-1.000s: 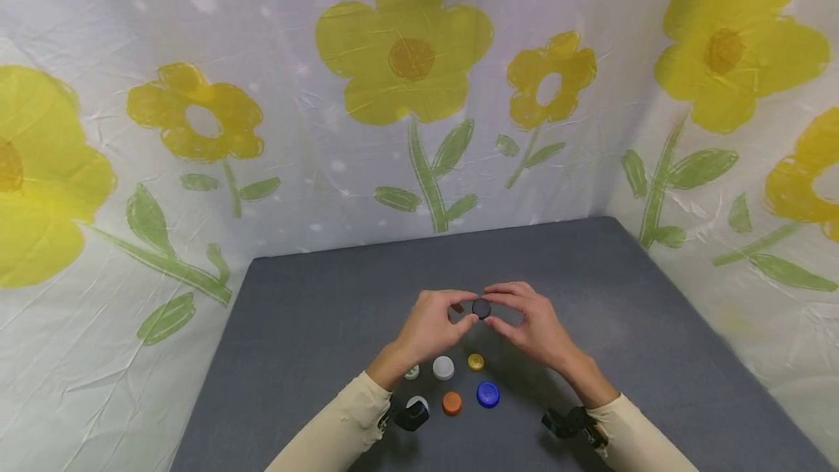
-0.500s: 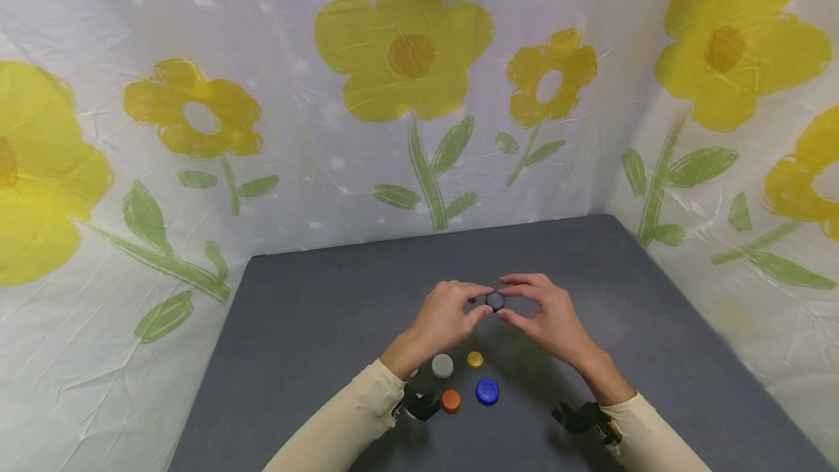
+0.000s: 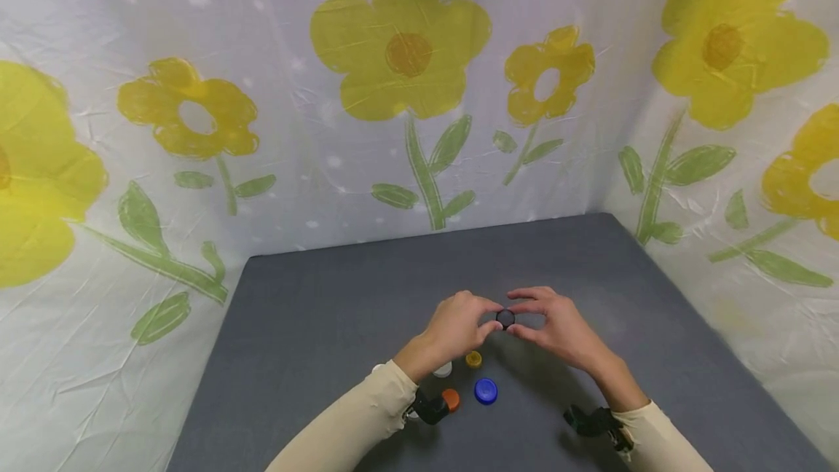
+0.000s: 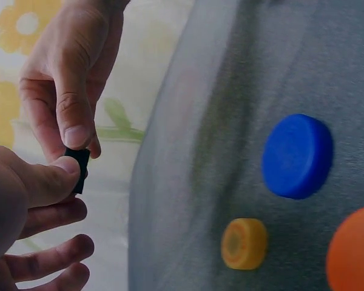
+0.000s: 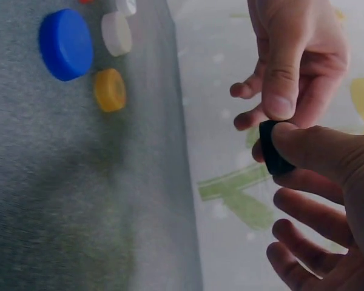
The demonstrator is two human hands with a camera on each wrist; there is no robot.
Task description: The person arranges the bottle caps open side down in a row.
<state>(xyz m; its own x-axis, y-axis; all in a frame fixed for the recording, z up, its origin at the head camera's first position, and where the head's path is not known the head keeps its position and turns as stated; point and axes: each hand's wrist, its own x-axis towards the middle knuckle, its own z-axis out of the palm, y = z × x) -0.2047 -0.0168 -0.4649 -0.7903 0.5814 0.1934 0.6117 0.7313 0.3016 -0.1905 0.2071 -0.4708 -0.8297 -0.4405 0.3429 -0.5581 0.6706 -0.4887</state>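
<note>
Both hands pinch one small round black cap [image 3: 505, 319], held up over the dark grey table. My left hand [image 3: 455, 326] has thumb and index finger on its left side. From the right, my right hand [image 3: 560, 326] grips the opposite edge, its other fingers spread. In the left wrist view the black cap [image 4: 82, 159] is seen edge-on between the thumbs, partly covered by fingertips. A blue bottle cap [image 3: 486, 391], a small yellow cap [image 3: 473, 360] and an orange cap [image 3: 450, 400] lie on the table nearer the body, below the hands.
A white cap [image 3: 443, 369] is partly hidden behind my left wrist, and more pale caps peek out around that sleeve. The grey table [image 3: 328, 304] ends at a hanging white cloth [image 3: 314, 217] printed with yellow flowers. Dark wrist cameras hang below both wrists.
Both hands have shifted to the right together with the black cap, rising slightly and then coming back toward the body. The left forearm now covers more of the pale caps. The grip stays.
</note>
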